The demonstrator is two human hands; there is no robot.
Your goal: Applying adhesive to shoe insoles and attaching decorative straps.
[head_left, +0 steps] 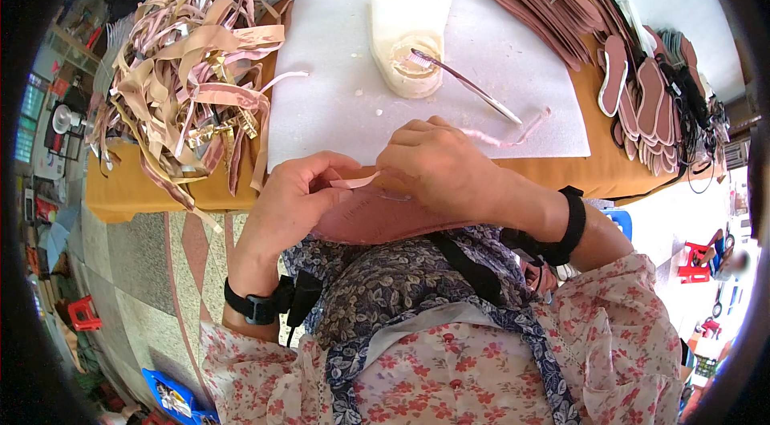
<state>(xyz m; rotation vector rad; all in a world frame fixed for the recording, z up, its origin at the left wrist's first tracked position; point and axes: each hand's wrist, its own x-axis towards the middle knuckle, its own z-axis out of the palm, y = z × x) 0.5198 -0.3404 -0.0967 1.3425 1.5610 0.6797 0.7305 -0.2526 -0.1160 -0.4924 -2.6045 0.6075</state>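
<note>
Closest to the camera, the person's floral sleeves and patterned apron fill the lower part of the view, with a black band on each wrist. Just above the apron, both hands work together on a pink shoe sole (pixel 377 216) held against the body at the near edge of the worktop (pixel 144 192). The left hand (pixel 293 200) curls around the sole's left end, fingers closed on it. The right hand (pixel 437 164) lies over the sole's upper edge, its fingers bent down and pinching a thin pale strap (pixel 357 180) that runs between the two hands and touches the sole.

Beyond the hands, a white foam mat (pixel 337 88) covers the middle of the worktop, which wears an ochre cloth. A loose pink strip (pixel 513 136) lies on the mat just past the right hand. Farther in, a cream glue pot (pixel 409 32) stands on the mat, and a brush (pixel 465 84) rests with its bristles on the pot's rim and its handle slanting down to the right.

To the left, a tangled heap of beige and pink straps (pixel 188 80) spreads across the worktop and hangs over its edge. To the right and farthest off, stacks of pink insoles (pixel 561 8) fan out in rows, with more soles (pixel 642 96) piled near the right edge.
</note>
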